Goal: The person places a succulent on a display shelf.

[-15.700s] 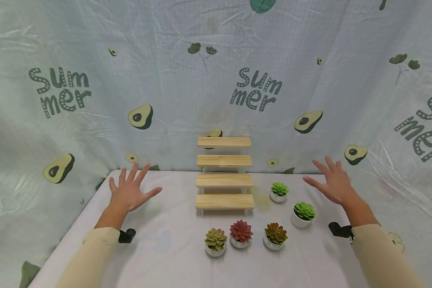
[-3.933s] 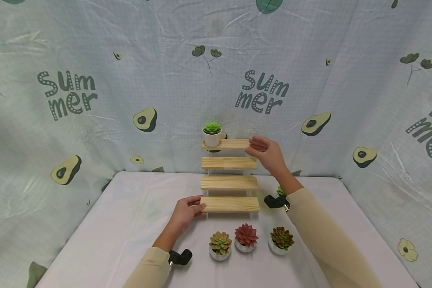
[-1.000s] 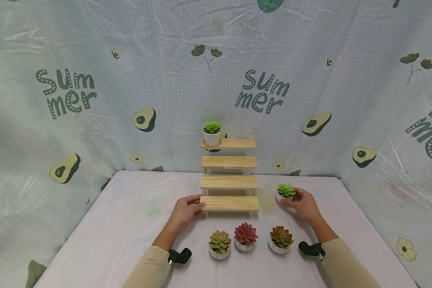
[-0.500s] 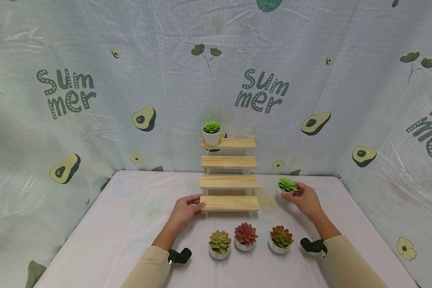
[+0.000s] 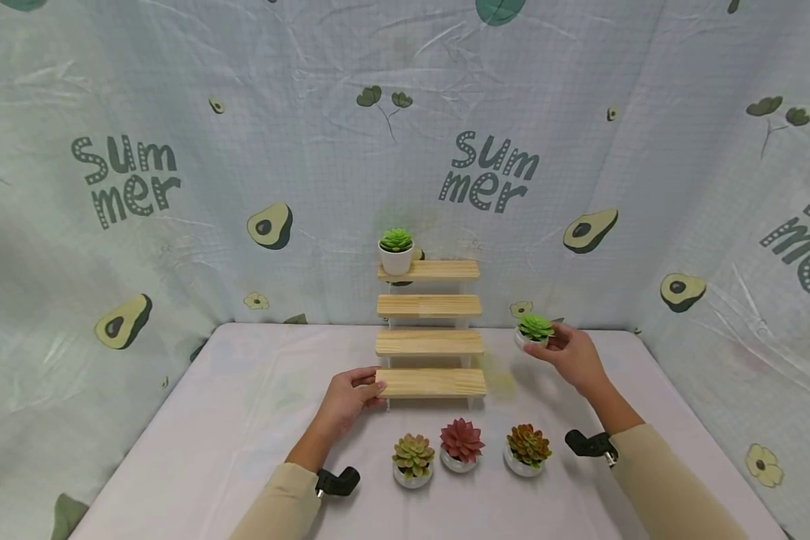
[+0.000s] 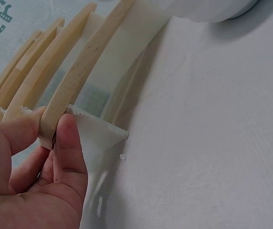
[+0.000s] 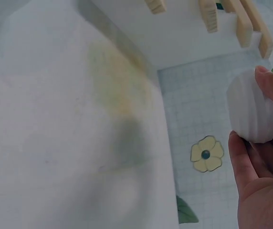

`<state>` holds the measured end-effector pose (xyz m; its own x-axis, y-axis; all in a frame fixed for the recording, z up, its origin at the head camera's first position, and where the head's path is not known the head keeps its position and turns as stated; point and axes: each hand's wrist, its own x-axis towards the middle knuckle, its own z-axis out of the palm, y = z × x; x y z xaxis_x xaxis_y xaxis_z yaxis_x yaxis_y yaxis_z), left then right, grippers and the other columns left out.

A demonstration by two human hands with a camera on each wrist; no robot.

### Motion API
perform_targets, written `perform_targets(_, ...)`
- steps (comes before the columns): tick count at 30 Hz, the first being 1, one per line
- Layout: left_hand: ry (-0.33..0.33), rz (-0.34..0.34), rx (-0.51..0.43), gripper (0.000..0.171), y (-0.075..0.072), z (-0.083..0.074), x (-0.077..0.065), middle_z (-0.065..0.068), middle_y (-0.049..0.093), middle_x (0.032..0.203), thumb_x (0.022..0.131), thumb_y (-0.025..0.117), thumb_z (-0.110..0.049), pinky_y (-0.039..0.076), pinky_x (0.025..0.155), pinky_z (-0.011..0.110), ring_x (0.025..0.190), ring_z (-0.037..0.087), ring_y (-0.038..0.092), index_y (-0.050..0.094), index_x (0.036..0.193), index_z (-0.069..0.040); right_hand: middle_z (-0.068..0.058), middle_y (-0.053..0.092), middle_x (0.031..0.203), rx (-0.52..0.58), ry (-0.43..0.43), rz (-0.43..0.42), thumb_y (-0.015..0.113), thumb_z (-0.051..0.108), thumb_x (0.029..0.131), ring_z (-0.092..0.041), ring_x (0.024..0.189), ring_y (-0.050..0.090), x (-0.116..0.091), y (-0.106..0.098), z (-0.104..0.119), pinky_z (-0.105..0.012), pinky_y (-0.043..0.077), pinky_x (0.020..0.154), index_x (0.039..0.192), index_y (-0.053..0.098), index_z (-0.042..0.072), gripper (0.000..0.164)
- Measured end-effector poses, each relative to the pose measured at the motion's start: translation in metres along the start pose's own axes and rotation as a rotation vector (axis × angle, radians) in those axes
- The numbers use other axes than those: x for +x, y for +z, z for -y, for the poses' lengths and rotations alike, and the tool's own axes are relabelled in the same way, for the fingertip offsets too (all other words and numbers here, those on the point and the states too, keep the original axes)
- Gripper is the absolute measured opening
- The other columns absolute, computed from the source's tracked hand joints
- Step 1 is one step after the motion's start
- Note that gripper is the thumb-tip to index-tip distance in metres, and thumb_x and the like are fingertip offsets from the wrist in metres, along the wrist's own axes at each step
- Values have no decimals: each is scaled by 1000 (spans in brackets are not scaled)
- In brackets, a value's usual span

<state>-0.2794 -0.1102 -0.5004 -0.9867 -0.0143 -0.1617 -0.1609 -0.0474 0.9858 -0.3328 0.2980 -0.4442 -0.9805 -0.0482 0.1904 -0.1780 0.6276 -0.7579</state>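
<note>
Held pot: a small bright green succulent in a round white ribbed pot (image 5: 534, 330) is held clear of the table, right of centre in the head view, beside the stand's third step.
Handling: it is judged light and rigid; the ribbed wall should give some purchase, while the leaves look like plastic and are better left untouched. The pot wall is the place to be gripped.
Right hand: the right hand (image 5: 570, 358) is curled round the pot, with one fingertip (image 7: 270, 83) on its upper side and another against its lower side in the right wrist view.
Left hand: the left hand (image 5: 347, 397) pinches the left end of the lowest step of the pale wooden four-step stand (image 5: 430, 338); the thumb (image 6: 72, 152) is pressed to the board's end.
Other plants: a taller white pot with a green succulent (image 5: 396, 251) stands at the left end of the top step; three potted succulents, yellowish (image 5: 412, 460), red (image 5: 461, 445) and rust-green (image 5: 529, 449), are lined up in front of the stand.
Surface: a table covered in white cloth (image 5: 243, 420), faintly stained yellow just right of the stand.
Room: a pale backdrop printed with avocados and "Summer" (image 5: 175, 150) is hung behind and at both sides.
</note>
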Motion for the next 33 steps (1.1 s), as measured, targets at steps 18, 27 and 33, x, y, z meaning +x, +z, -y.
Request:
perform_targets(18,8,3,-5,43,1,0,-2,16,65,112,96,69,0,64,74,30,84,15,69,58,137,8,-21,67,130,104,-75,6,83,42,86,-25,109,67,23,2,39,-17,59,83,141,58,3,72)
perform_targets(27,7,2,-12,44,2,1,-4,16,63,112,96,69,0,64,76,32,84,15,69,58,137,9,-22,66,132,172,-106,-10,82,37,88,-27,111,67,34,2,59,-7,54,79,145,56,3,71)
perform_targets(33,3,0,-14,43,2,1,-3,16,63,111,96,68,0,64,74,29,84,16,69,58,137,9,-20,67,132,185,-121,-19,83,38,87,-26,111,66,45,0,70,-6,52,79,143,58,5,69)
